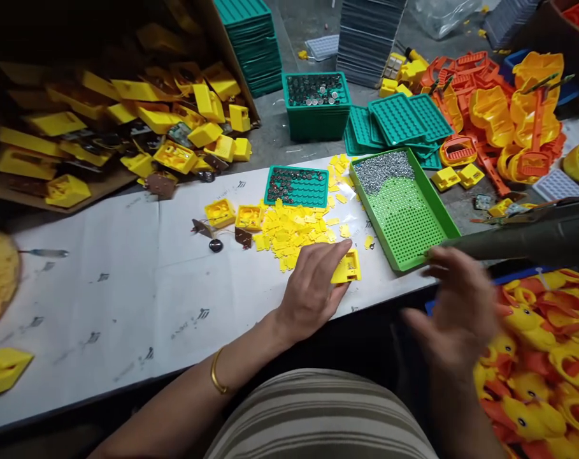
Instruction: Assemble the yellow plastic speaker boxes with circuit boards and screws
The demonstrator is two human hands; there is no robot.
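My left hand (313,290) is closed around a small yellow plastic housing (350,266), held just above the white-covered table edge. Blurred by motion, my right hand (454,312) hovers near the front end of a green perforated tray (425,220), thumb and fingers apart, with nothing visible in it. Small metal screws (385,171) are heaped at that tray's far end. Left of the housing lies a loose pile of flat yellow plastic pieces (293,233). Two more open yellow housings (220,213) with wires and brown boards sit beyond the pile.
A teal tray (320,191) holds small round dark parts. Behind stand a deep green box (318,121) and a stack of teal trays (251,54). A carton (241,76) of yellow housings fills the left back. A dark tool (532,233) juts in above yellow ducks (528,357) at right.
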